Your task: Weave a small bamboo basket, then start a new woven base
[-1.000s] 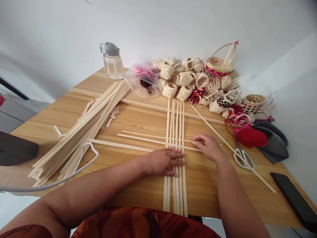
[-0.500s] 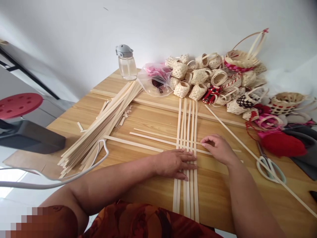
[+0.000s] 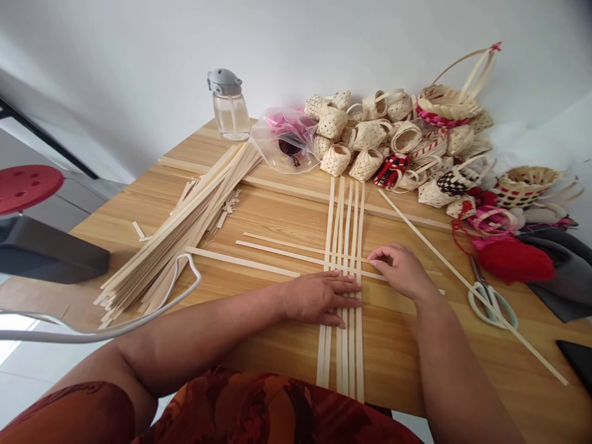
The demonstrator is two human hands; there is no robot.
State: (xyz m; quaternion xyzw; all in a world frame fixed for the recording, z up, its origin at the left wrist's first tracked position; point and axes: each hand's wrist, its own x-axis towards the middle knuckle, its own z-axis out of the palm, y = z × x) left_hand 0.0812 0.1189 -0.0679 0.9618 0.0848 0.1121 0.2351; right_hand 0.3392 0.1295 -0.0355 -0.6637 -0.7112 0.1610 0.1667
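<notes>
Several pale flat weaving strips (image 3: 359, 351) lie side by side, running away from my body across the wooden table (image 3: 277, 354). Thin crosswise strips (image 3: 277, 252) pass through them in the middle. Another crosswise strip (image 3: 245, 263) reaches in from the left as far as my left hand. My left hand (image 3: 321, 297) rests flat on the lengthwise strips, fingers spread, covering part of them. To its right, my right hand (image 3: 398, 270) pinches the upper crosswise strip between thumb and forefinger, just beyond the rightmost lengthwise strip. Its other fingers are curled and partly hidden.
Loose strips (image 3: 180, 240) and a white cable (image 3: 197, 277) lie at left. Behind stand a water bottle (image 3: 230, 108), a plastic bag (image 3: 282, 145) and many small woven baskets (image 3: 370, 135). Scissors (image 3: 493, 305), a diagonal strip (image 3: 444, 262) and red yarn (image 3: 515, 259) are at right.
The whole view has shifted slightly, so everything sits a little further left and higher. Both hands keep nearly the same place on the strips.
</notes>
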